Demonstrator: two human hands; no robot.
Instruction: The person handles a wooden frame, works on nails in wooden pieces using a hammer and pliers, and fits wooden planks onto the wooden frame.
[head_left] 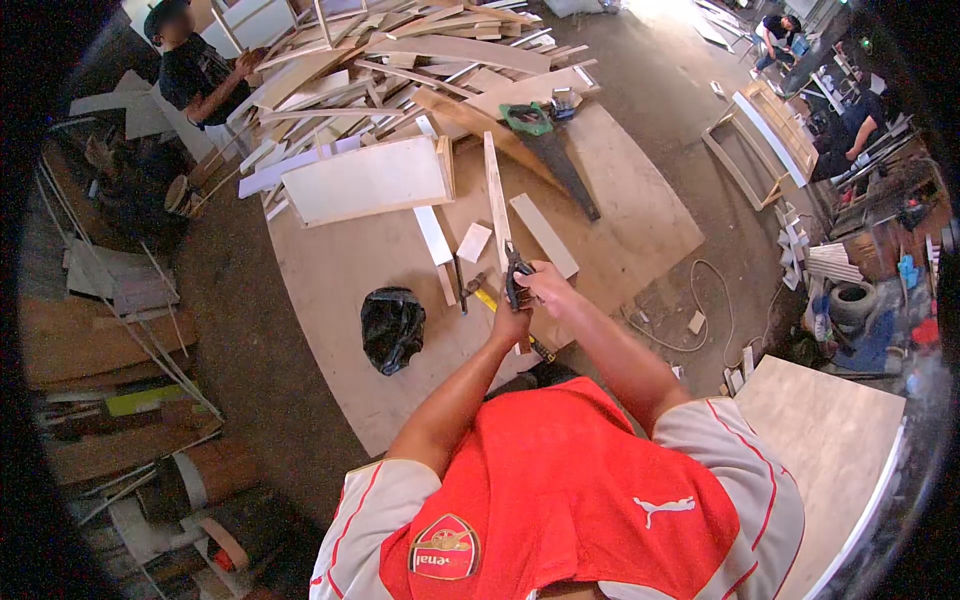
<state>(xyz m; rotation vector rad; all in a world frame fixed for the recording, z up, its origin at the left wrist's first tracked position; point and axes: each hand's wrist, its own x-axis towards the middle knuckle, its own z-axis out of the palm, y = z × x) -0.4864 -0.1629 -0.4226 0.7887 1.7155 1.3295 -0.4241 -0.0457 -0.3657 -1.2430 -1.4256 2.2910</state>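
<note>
My right hand (547, 285) is closed on black-handled pliers (517, 272), whose jaws meet a long thin wooden strip (496, 195). Just below, my left hand (512, 322) is closed around the lower part of that strip; its fingers are partly hidden. Under my hands lies a tool with a yellow and black handle (486, 298), apparently a hammer. A thin dark tool (461, 285) rests to its left. Close by on the plywood sheet (620, 200) are a small pale block (474, 242), a flat board (543, 236) and a black plastic bag (392, 330).
A handsaw (550, 150) with a green handle lies ahead on the plywood. Beyond it rises a pile of scrap wood (400, 70), with a white panel (365, 182) in front. One person (200, 80) stands at far left; others work at right. A cable (705, 300) crosses the floor.
</note>
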